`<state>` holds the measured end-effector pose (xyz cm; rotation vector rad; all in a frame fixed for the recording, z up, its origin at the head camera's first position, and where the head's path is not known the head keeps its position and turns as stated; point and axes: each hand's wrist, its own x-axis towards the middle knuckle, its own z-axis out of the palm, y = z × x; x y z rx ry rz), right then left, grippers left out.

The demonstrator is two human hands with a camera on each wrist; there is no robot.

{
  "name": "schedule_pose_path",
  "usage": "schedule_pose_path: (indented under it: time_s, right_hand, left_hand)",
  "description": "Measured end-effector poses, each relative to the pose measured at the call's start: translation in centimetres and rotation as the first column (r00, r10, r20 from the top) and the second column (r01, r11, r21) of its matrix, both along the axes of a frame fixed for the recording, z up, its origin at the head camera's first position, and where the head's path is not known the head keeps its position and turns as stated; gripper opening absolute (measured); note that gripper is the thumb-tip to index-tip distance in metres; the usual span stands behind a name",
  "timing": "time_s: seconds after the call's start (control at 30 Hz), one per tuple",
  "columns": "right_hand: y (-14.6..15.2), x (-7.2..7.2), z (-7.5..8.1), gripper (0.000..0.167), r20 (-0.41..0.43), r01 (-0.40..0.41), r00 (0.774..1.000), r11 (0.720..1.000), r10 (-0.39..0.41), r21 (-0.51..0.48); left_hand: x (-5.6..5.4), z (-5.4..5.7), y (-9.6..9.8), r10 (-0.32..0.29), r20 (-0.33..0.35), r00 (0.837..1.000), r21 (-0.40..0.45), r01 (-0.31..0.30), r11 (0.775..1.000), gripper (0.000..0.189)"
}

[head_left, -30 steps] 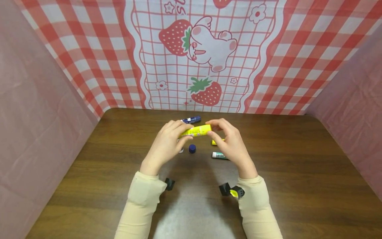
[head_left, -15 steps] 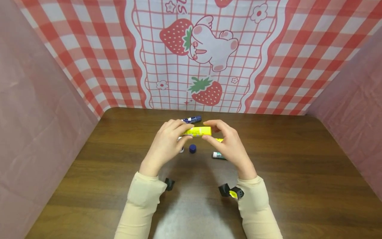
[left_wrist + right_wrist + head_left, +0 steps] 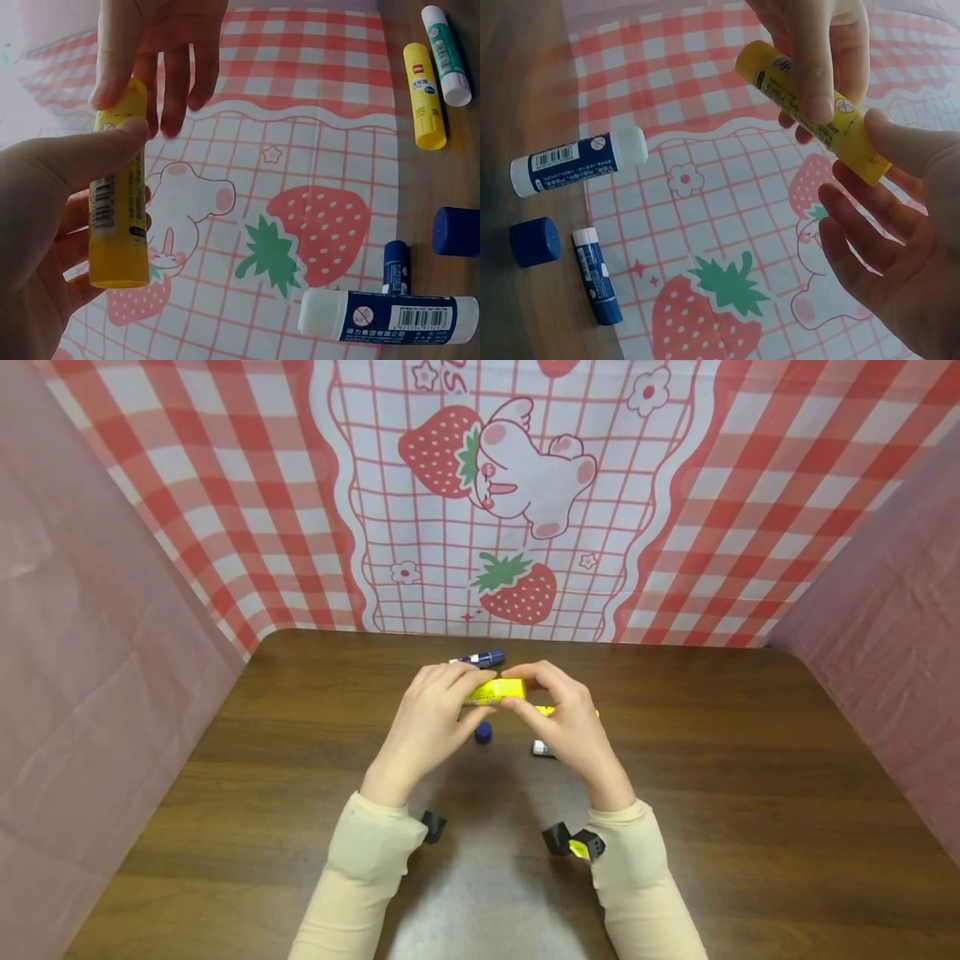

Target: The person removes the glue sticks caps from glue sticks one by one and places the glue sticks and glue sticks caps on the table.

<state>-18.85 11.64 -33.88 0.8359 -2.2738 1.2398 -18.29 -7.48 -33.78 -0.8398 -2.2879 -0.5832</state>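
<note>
A yellow glue stick (image 3: 510, 690) is held lengthwise above the table, between both hands. My left hand (image 3: 431, 718) grips its body, thumb on the near side and fingers behind. At the other end, the thumb and a finger of my right hand (image 3: 570, 718) pinch the yellow cap. In the left wrist view the barcode label of the glue stick (image 3: 118, 247) faces the camera. From the right wrist view, the remaining fingers of the right hand (image 3: 907, 240) are spread away from the glue stick (image 3: 761, 64).
On the wooden table (image 3: 750, 777) lie a second yellow glue stick (image 3: 425, 97) and a green-and-white one (image 3: 447, 56). A large blue-and-white glue stick (image 3: 577, 161), a blue cap (image 3: 535, 241) and a smaller blue glue stick (image 3: 597, 276) lie behind the hands. A checked cloth (image 3: 225, 485) hangs behind.
Both hands have drawn slightly closer together, the left shifting right and the right shifting left. The right fingertips sit further in along the glue stick's end; its tilt has flattened a little.
</note>
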Motion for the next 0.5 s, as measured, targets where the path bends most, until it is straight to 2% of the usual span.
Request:
schedule_pose_path:
  time_s: [0.13, 0.37, 0.5]
  right_hand:
    - [-0.2, 0.4, 0.4, 0.03, 0.031, -0.02, 0.999, 1.0, 0.02, -0.012]
    - [-0.7, 2.2, 2.7, 0.026, 0.066, -0.082, 0.994, 0.996, 0.083, -0.025]
    - [-0.7, 2.3, 2.8, 0.026, 0.087, -0.121, 0.988, 0.992, 0.124, -0.036]
  left_hand:
    - [0.0, -0.1, 0.0, -0.002, -0.003, 1.0, -0.005, 0.002, 1.0, 0.037]
    - [0.1, -0.1, -0.2, -0.031, 0.004, 1.0, -0.01, 0.031, 0.999, 0.034]
    - [0.1, 0.0, -0.3, -0.041, 0.001, 0.999, -0.012, 0.041, 0.999, 0.033]
